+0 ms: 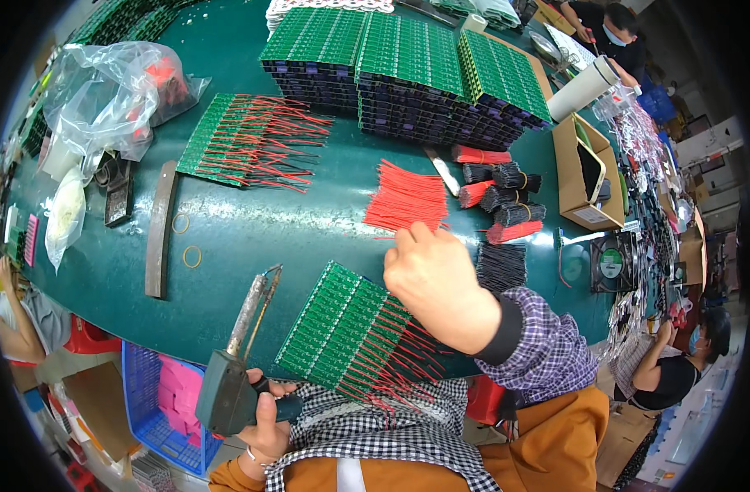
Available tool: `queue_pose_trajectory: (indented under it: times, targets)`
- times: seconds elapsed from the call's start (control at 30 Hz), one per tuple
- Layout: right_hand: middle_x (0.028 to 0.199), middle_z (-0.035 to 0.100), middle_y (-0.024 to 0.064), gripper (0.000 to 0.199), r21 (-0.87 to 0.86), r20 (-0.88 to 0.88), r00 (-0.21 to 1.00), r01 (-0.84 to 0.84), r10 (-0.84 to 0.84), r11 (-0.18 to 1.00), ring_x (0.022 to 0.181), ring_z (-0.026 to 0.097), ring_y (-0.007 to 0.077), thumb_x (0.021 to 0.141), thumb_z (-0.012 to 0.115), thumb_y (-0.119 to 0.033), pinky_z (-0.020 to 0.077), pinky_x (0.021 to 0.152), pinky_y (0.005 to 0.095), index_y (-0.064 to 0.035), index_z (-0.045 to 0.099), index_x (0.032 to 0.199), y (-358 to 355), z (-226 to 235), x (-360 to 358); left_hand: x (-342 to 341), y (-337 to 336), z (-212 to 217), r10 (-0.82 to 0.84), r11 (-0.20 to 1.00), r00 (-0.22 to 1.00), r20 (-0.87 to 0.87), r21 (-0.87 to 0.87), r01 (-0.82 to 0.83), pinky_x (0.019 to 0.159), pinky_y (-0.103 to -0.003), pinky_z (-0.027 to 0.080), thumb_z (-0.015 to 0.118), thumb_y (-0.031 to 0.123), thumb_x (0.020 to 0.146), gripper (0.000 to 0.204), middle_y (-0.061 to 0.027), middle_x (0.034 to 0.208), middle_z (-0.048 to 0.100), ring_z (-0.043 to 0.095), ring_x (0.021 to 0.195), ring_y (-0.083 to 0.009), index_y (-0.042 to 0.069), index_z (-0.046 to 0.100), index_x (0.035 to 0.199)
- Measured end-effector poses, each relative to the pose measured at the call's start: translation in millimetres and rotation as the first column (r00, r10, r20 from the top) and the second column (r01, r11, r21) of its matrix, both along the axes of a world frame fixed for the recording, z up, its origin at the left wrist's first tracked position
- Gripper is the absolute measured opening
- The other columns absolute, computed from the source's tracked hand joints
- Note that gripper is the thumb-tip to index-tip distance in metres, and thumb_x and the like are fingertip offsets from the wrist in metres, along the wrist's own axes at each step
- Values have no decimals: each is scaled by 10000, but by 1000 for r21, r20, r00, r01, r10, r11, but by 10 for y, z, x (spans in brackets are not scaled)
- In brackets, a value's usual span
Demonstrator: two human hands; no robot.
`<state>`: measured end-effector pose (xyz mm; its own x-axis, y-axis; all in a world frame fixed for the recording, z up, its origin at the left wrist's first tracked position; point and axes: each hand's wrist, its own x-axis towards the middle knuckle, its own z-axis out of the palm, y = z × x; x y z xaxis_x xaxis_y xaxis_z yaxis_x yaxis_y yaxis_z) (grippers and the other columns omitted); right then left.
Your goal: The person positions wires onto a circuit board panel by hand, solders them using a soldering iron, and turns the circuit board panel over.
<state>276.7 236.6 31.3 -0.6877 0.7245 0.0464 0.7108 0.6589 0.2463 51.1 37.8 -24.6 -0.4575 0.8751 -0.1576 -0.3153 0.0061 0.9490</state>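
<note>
My left hand [268,422] is wrapped round the handle of a dark green soldering gun [227,394], its long metal tip pointing up and away. My right hand [440,287] is closed in a pinch at the near edge of a flat pile of red wires [403,197]; its fingertips touch the pile, and what lies between them is hidden. Below that hand, a green circuit board panel [334,320] lies tilted at the table's near edge. Red wires, with some dark ones, stick out from its right side toward my lap. Short black wires [502,266] lie to the right of my hand.
Tall stacks of green panels [416,57] stand at the back. Another wired panel [215,139], a metal bar [160,230] and a plastic bag [104,90] lie left. Wire bundles [502,197], a cardboard box [588,172] and a fan [613,264] are right. Other people sit around the table.
</note>
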Motion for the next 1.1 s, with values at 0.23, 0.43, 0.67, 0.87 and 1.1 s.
queue_pose_trajectory:
  times: [0.23, 0.43, 0.67, 0.87, 1.1]
  targets:
    - [773, 594, 40, 98, -45, -59, 997, 42, -45, 998, 779, 595, 204, 707, 699, -158, 443, 629, 336, -85, 697, 772, -74, -1, 98, -184, -5, 15, -14, 998, 999, -52, -58, 11, 694, -374, 610, 686, 145, 963, 437, -142, 1012, 648, 643, 782, -205, -55, 533, 1321]
    - [882, 607, 46, 213, -92, -542, 838, 23, -70, 995, 782, 606, 223, 767, 690, -75, 452, 656, 351, -48, 706, 978, -244, -118, 120, -299, 126, 172, -154, 981, 980, -123, -137, 137, 498, -290, 504, 728, 147, 936, 462, -181, 1183, 659, 620, 684, -179, -61, 561, 1313]
    - [971, 662, 64, 333, -194, -720, 680, -6, -138, 981, 773, 667, 207, 760, 711, -25, 547, 618, 317, -10, 722, 1092, -419, -367, 39, -450, 143, 192, -437, 892, 629, -643, -215, 399, 782, -333, 576, 799, 35, 883, 426, -149, 1167, 718, 696, 897, -207, -51, 653, 1274]
    - [965, 649, 61, 334, -202, -671, 729, -6, -134, 979, 773, 653, 188, 766, 713, -28, 547, 620, 301, 9, 720, 1098, -429, -330, 25, -301, 232, 287, -433, 902, 631, -644, -312, 300, 699, -388, 571, 807, 40, 750, 311, -191, 931, 723, 710, 764, -332, -39, 756, 1046]
    - [968, 685, 81, 363, -229, -659, 733, 15, -166, 973, 761, 683, 222, 718, 708, 30, 566, 620, 327, 14, 729, 1080, -451, -287, -1, -300, 229, 284, -462, 885, 572, -677, -309, 349, 668, -391, 564, 804, 38, 752, 302, -190, 928, 712, 702, 747, -330, -39, 758, 1041]
